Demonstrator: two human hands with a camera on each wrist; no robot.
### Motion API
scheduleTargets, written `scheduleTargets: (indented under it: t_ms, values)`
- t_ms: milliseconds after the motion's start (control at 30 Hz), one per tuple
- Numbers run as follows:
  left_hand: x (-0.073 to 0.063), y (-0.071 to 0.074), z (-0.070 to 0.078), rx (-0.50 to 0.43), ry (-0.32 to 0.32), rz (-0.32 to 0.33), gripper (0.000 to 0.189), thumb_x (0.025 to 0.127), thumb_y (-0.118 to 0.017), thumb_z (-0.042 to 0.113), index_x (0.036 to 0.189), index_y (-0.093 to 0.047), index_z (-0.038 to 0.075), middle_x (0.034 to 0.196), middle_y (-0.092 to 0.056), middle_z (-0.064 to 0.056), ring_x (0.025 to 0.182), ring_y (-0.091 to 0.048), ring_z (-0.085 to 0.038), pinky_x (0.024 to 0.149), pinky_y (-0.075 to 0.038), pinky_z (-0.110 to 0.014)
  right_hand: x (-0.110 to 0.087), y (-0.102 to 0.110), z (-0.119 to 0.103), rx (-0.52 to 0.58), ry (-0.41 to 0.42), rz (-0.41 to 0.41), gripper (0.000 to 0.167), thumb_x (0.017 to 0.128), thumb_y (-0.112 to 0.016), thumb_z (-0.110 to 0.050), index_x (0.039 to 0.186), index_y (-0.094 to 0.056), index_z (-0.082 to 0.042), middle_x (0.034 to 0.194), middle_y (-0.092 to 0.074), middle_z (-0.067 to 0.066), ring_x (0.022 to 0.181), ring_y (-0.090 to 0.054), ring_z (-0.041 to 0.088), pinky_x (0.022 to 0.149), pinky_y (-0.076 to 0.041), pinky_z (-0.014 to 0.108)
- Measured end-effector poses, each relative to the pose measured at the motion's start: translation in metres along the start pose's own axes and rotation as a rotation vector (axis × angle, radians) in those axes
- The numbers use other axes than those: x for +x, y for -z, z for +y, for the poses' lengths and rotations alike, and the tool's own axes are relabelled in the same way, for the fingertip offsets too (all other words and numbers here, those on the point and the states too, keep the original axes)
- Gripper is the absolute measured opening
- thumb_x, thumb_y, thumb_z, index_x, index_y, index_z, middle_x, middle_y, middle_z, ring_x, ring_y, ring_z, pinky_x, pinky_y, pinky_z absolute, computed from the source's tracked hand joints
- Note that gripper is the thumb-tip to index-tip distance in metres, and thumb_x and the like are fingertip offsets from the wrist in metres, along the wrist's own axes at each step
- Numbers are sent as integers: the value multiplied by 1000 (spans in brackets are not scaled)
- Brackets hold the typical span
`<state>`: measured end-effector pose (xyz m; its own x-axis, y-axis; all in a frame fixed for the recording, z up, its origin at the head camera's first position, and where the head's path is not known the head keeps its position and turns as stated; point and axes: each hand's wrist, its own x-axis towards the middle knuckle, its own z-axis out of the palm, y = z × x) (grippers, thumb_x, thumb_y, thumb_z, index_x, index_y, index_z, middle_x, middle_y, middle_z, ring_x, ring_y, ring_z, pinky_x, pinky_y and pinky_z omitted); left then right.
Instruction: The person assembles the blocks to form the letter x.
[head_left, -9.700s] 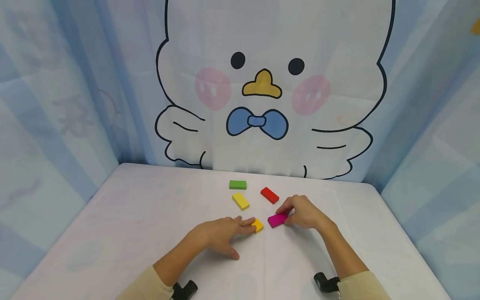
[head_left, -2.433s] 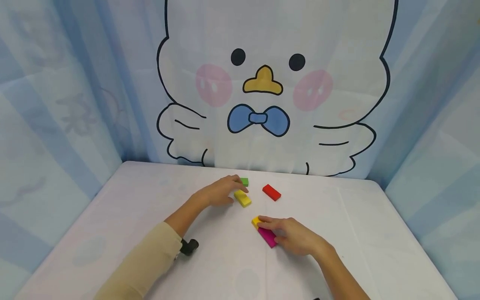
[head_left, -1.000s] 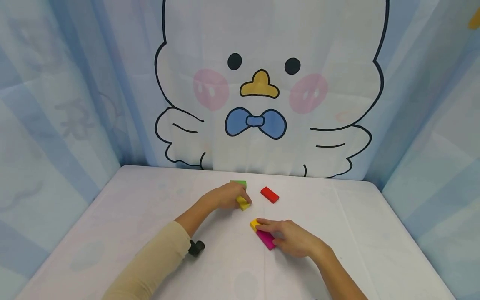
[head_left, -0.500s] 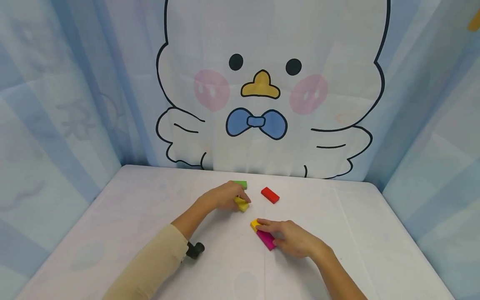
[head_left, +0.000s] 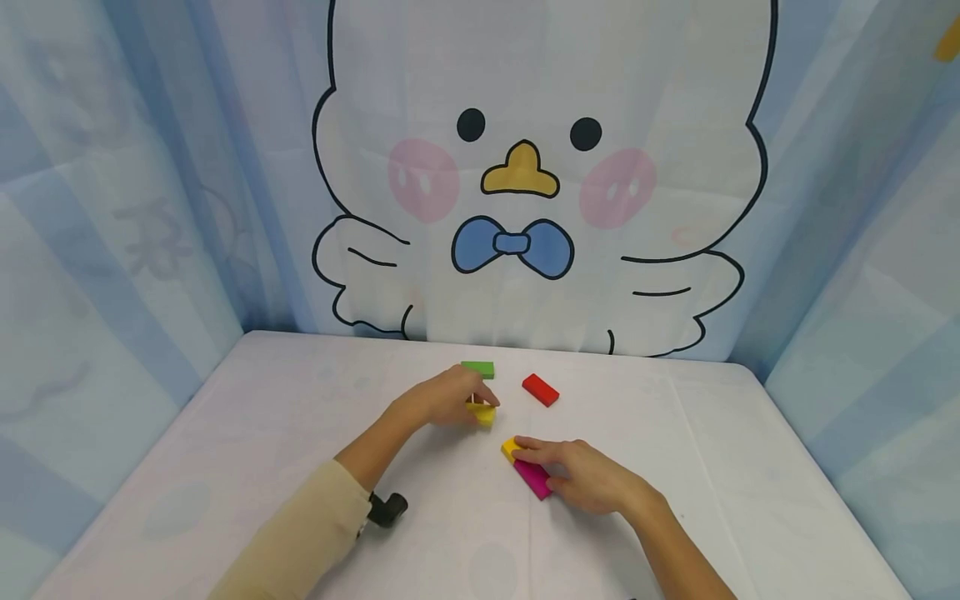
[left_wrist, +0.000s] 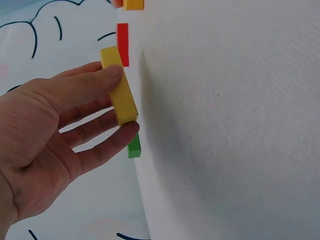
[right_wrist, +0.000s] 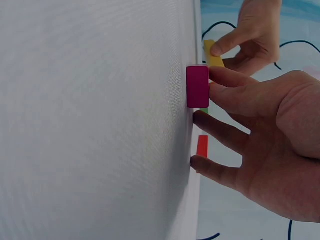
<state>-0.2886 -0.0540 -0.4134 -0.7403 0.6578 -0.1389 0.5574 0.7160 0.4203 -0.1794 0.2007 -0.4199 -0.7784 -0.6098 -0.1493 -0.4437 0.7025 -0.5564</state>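
My left hand (head_left: 444, 397) pinches a yellow rectangular block (left_wrist: 119, 92) between thumb and fingers, just in front of the green block (head_left: 477, 369). In the left wrist view the yellow block slants, and a shadow falls on the cloth beside it. My right hand (head_left: 588, 477) rests by a magenta block (head_left: 532, 479) and an orange-yellow block (head_left: 510, 450) that lie end to end. Its long fingers reach across where the two meet, with the thumb at the magenta block's side. The right wrist view shows the magenta block's end face (right_wrist: 197, 86) and the other fingertips near the cloth.
A red block (head_left: 541, 390) lies to the right of the green one, farther off than my right hand. White cloth (head_left: 420, 542) covers the table. Behind it hangs a curtain (head_left: 525, 317) with a printed cartoon bird.
The magenta block, once separate, now adjoins the orange-yellow one. My left hand has gone from the orange-yellow block to the yellow block and drawn it slightly nearer. My right hand has lately stayed put.
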Motion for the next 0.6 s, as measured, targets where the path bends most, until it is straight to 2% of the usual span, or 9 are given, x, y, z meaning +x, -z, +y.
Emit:
scheduleTargets:
  t_ms: [367, 600]
  values:
    - [-12, -2, 3, -18, 46, -11, 34, 92, -79, 12, 126, -78, 19, 105, -74, 2, 95, -61, -12, 88, -56, -25, 0, 0, -1, 8, -5, -4, 58, 96, -61, 5, 150, -58, -16, 163, -47, -2, 148, -47, 31, 113, -45, 55]
    - [-18, -3, 12, -37, 67, 14, 35, 91, -79, 9, 125, -78, 18, 107, -74, 0, 97, -61, -14, 89, -57, -27, 0, 0, -1, -11, 2, 5, 60, 94, -60, 7, 149, -59, -18, 162, -48, -4, 148, -48, 31, 112, -47, 52]
